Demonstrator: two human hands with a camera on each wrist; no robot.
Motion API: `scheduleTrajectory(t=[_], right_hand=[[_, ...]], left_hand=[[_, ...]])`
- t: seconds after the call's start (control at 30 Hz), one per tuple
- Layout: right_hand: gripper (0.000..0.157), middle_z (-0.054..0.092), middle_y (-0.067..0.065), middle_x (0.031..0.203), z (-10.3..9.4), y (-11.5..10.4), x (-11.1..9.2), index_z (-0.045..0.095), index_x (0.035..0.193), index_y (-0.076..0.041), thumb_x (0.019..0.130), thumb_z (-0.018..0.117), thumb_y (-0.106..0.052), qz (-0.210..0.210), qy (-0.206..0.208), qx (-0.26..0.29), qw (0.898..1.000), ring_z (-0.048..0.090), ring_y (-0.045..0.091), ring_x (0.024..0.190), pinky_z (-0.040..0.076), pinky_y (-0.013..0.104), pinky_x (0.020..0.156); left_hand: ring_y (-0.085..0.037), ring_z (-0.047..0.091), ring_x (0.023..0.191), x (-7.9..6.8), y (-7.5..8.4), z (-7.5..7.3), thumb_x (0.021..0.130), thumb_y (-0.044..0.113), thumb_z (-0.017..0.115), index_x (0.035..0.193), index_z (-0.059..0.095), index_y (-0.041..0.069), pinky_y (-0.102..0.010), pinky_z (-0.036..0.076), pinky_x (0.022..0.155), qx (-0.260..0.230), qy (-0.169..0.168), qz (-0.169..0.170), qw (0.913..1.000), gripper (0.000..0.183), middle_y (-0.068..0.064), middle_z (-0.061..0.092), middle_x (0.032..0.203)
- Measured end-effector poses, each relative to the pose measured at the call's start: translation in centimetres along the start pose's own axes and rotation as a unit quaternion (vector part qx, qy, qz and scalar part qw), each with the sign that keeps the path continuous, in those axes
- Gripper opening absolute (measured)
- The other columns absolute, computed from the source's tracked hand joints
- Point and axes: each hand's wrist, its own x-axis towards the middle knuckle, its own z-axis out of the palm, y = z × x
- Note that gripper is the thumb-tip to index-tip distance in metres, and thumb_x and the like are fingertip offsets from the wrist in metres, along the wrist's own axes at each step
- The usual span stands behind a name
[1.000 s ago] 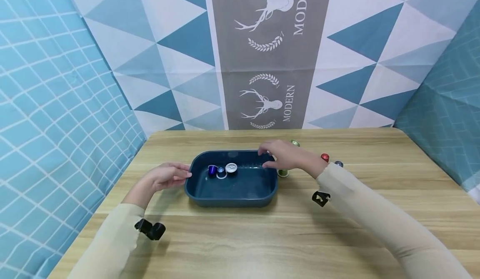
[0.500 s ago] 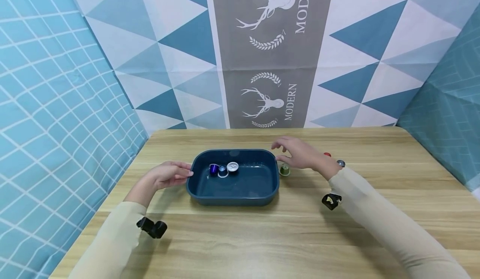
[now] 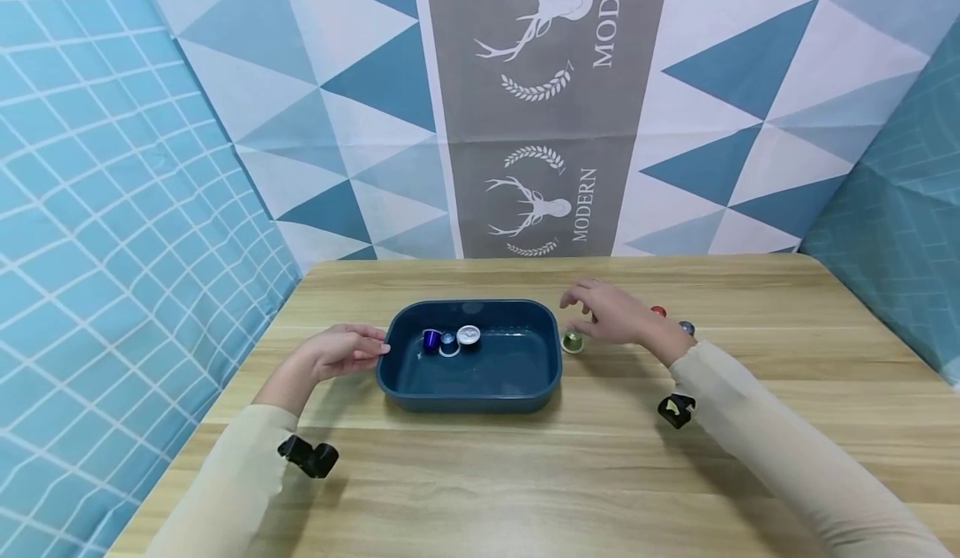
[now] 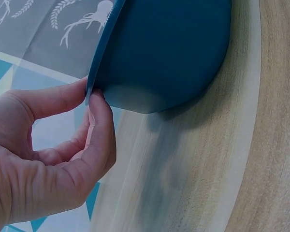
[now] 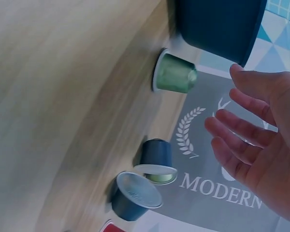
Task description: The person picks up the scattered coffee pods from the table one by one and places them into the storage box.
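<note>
My left hand (image 3: 341, 351) pinches the left rim of a dark blue plastic basin (image 3: 465, 404), thumb on one side and fingertips on the other in the left wrist view. Inside the basin lie a purple coffee capsule (image 3: 431, 340), a blue one (image 3: 447, 341) and one showing its silver lid (image 3: 468, 335). Just off the basin's right end, my right hand (image 3: 611, 314) hovers with relaxed, spread fingers and nothing in them. A green coffee capsule (image 5: 176, 72) stands lid-down on the table near its thumb.
Beyond the right hand are a red capsule (image 3: 658, 310) and a grey-blue one (image 3: 687, 327). The right wrist view shows a dark blue capsule (image 5: 156, 153) partly covering another green one (image 5: 160, 179). A patterned cloth (image 3: 540, 124) hangs behind the wooden table (image 3: 480, 483).
My right hand has moved from over the basin's right end out to the right, coming above the green capsule. The left hand keeps its hold on the rim.
</note>
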Motion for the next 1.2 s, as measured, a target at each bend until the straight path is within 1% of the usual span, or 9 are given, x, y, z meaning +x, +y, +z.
scheduleTrajectory(t=[0.23,0.4,0.6,0.73,0.87,1.07,1.2], right_hand=[[0.029,0.063,0.012,0.113,0.6,0.5,-0.3,0.063,0.114,-0.005,0.088,0.068,-0.017,0.012,-0.029,0.005,0.999,0.063,0.025,0.089,0.054,0.039,0.079],[0.027,0.064,0.013,0.108,1.0,0.8,-0.3,0.063,0.111,-0.004,0.086,0.069,-0.014,0.002,-0.033,0.002,0.999,0.063,0.024,0.087,0.054,0.039,0.078],[0.029,0.064,0.010,0.102,1.5,0.9,-0.2,0.063,0.109,-0.005,0.082,0.072,-0.014,0.003,-0.044,-0.008,0.999,0.061,0.021,0.088,0.054,0.038,0.078],[0.029,0.064,0.009,0.103,1.9,0.8,-0.1,0.064,0.107,-0.005,0.081,0.074,-0.013,0.001,-0.042,-0.010,0.999,0.061,0.020,0.089,0.054,0.038,0.079],[0.027,0.064,0.007,0.103,2.2,0.8,-0.1,0.065,0.104,-0.006,0.080,0.074,-0.012,-0.005,-0.038,-0.009,0.999,0.062,0.020,0.090,0.054,0.039,0.082],[0.024,0.063,0.008,0.100,2.9,0.9,-0.1,0.064,0.103,-0.004,0.082,0.072,-0.008,-0.022,-0.039,-0.011,0.999,0.063,0.019,0.091,0.055,0.038,0.082],[0.021,0.063,0.007,0.099,3.1,0.8,0.0,0.063,0.101,-0.004,0.082,0.072,-0.007,-0.026,-0.042,-0.003,0.999,0.062,0.017,0.089,0.055,0.037,0.080]], left_hand=[[0.002,0.064,0.076,-0.1,-0.2,0.0,0.094,0.005,0.055,0.142,0.026,-0.015,-0.015,0.055,0.076,0.002,0.002,0.001,1.0000,0.059,0.008,0.065,0.083],[0.002,0.064,0.078,0.0,-0.2,0.0,0.094,0.004,0.054,0.141,0.027,-0.015,-0.015,0.055,0.076,-0.001,0.003,0.003,1.0000,0.058,0.008,0.065,0.084],[0.002,0.064,0.076,0.0,-0.1,0.0,0.094,0.004,0.054,0.140,0.028,-0.016,-0.015,0.055,0.075,-0.004,0.001,0.005,1.0000,0.057,0.009,0.065,0.082],[0.002,0.064,0.074,-0.1,0.1,0.0,0.094,0.004,0.053,0.140,0.028,-0.015,-0.015,0.055,0.075,-0.004,0.001,0.005,1.0000,0.056,0.009,0.066,0.081],[0.001,0.064,0.076,-0.1,0.1,0.0,0.094,0.004,0.054,0.139,0.029,-0.015,-0.015,0.055,0.075,0.000,0.004,0.005,1.0000,0.055,0.008,0.065,0.083],[0.000,0.064,0.078,-0.2,0.1,0.0,0.093,0.005,0.056,0.138,0.032,-0.014,-0.016,0.056,0.075,0.000,0.004,0.005,1.0000,0.055,0.007,0.065,0.086],[0.000,0.064,0.079,-0.2,0.0,0.0,0.093,0.005,0.057,0.138,0.032,-0.014,-0.016,0.056,0.075,-0.002,0.005,0.005,1.0000,0.054,0.007,0.066,0.085]])
